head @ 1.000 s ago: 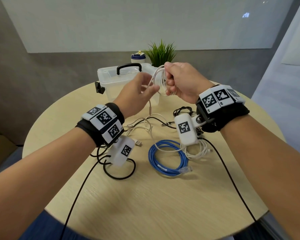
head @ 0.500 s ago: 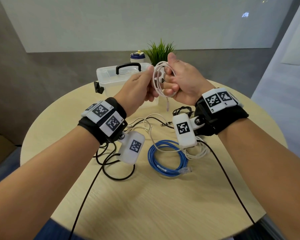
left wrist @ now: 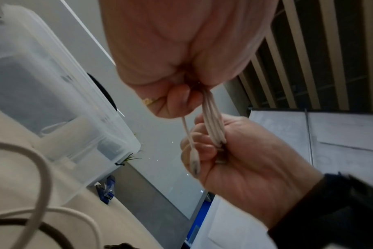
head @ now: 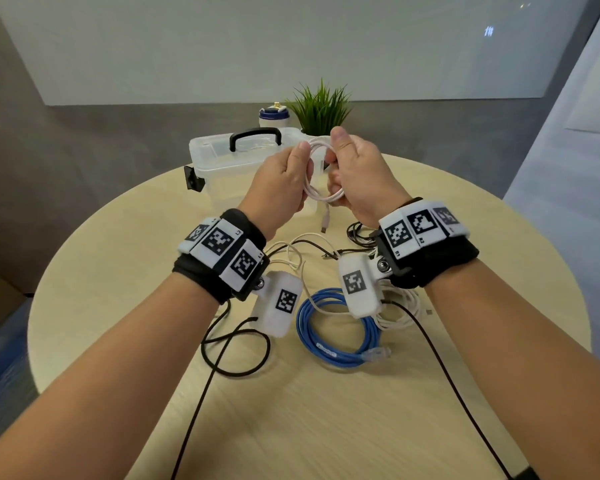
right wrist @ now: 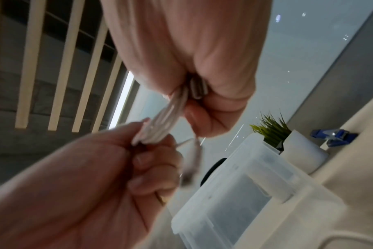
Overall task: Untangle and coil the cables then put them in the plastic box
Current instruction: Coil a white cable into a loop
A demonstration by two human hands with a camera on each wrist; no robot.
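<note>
A white USB cable is wound into a small coil and held in the air in front of the clear plastic box. My left hand pinches the coil's left side and my right hand grips its right side. A short free end with its plug hangs below. In the left wrist view the bundled strands run between both fists, with the plug against the right fingers. The right wrist view shows the same bundle above the box.
On the round wooden table lie a coiled blue network cable, a looped black cable, a white cable bundle and tangled thin cables. A potted plant and a bottle stand behind the box.
The last loose length has gone onto the coil, leaving only a short end hanging. My left hand has moved from feeding cable to pinching the coil's left side.
</note>
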